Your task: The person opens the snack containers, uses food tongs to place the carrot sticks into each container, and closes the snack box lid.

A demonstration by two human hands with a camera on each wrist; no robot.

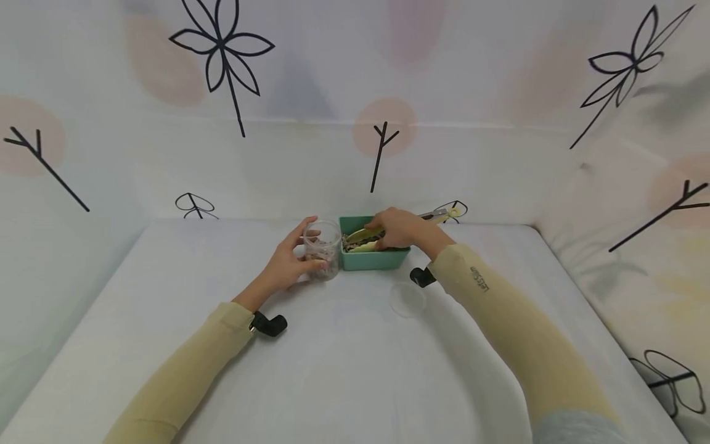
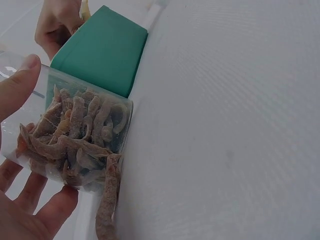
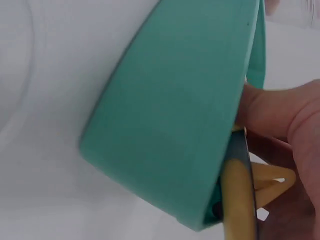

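My left hand (image 1: 284, 265) grips a clear jar (image 1: 323, 242) on the table, thumb on one side and fingers round the other. Brown, wrinkled dried strips (image 2: 75, 125) fill its lower part; one strip (image 2: 107, 200) lies outside, near its base. Touching or nearly touching the jar is a green rectangular container (image 1: 373, 261) with small dark and pale bits inside. My right hand (image 1: 400, 227), over the container, holds yellow-and-metal tongs (image 1: 435, 214). Their yellow ends (image 1: 363, 235) reach into the container; what lies between them cannot be made out.
A clear round lid (image 1: 407, 300) lies flat on the white-covered table (image 1: 333, 370), in front of the container. Patterned cloth (image 1: 310, 160) rises behind the table's back edge and at both sides. Each wrist wears a small black camera (image 1: 270, 325).
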